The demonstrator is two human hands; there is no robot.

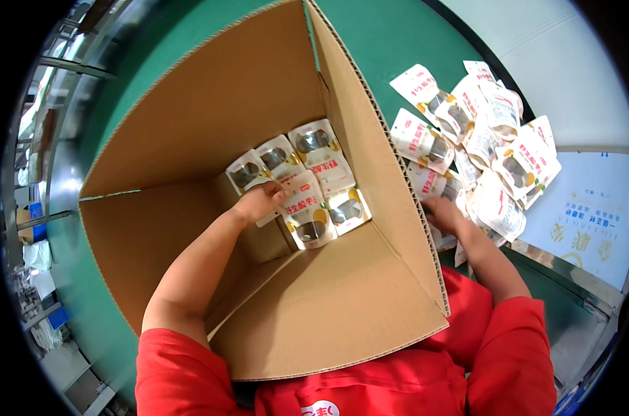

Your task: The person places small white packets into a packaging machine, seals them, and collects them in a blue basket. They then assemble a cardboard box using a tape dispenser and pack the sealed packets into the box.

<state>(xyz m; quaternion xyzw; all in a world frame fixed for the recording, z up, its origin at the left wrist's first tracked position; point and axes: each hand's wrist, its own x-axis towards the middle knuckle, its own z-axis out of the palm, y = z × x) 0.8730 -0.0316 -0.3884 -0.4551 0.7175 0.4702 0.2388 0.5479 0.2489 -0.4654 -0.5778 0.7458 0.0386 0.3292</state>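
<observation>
A tall open cardboard box (314, 307) stands in front of me. Inside it, my left hand (262, 202) pinches the top edge of a white snack pouch (310, 221) that has a clear window and printed writing. Several similar pouches (274, 157) lie in rows on the box's bottom, beside and under the held one. Outside the box's right wall, my right hand (443, 214) reaches into a loose heap of the same pouches (483, 138). Its fingers touch the near pouches there, partly hidden by the box edge, so a grip cannot be made out.
The box rests on a green work surface (366, 31). Right of the heap lies a blue-white printed panel (585, 218), with a metal edge (569, 275) below it. Metal shelving (59, 65) with assorted goods lines the far left. The box walls rise high around my left forearm.
</observation>
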